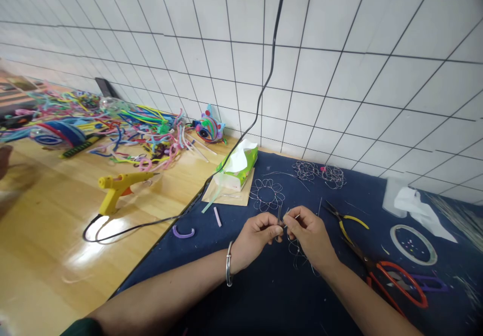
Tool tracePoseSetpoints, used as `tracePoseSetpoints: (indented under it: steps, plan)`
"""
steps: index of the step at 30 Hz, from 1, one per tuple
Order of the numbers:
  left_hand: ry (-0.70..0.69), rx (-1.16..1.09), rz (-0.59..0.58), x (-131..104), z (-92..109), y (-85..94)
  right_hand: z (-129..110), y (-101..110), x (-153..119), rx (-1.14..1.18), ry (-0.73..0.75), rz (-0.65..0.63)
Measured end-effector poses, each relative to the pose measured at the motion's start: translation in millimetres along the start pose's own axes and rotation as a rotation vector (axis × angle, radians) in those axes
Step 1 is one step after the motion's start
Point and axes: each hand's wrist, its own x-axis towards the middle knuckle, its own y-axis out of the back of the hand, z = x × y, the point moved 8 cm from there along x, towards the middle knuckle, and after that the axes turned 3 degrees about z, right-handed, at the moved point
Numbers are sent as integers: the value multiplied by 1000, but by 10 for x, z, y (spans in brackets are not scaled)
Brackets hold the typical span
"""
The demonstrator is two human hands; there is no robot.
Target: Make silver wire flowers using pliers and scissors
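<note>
A heap of coloured stems (145,117) is spread over the far left of the wooden bench (49,200), with a yellow glue gun (116,187) laid nearer. Farther right, a green tissue pack (247,162) is set at the edge of the blue cloth (234,301). Thin wire (279,214) is pinched between thumb and fingers in the grip of the left hand (260,233) and that of the right hand (311,235), just right of it. Beyond them, a flower-shaped wire ring (282,195) is laid flat. Yellow-handled pliers (341,217) and, nearer, red-handled scissors (370,264) are placed to the right.
</note>
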Motion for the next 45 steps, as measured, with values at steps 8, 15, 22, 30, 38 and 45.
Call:
tracePoseSetpoints:
  steps: [8, 15, 22, 30, 38, 45]
  plan:
    - [-4, 0, 2, 1, -3, 3, 1, -4, -4, 1, -5, 15]
    - [8, 1, -30, -6, 7, -22, 61, -31, -23, 89, -34, 31]
    - [8, 6, -81, -14, 27, -68, 24, -51, -29, 54, -24, 2]
    - [23, -14, -69, -21, 22, -66, 25, -42, -31, 26, -21, 5]
    - [36, -34, -39, -18, -12, -48, 0, -41, -33, 26, -8, 5]
    - [54, -41, -30, -11, -19, -44, 28, -34, -43, 28, -42, 58]
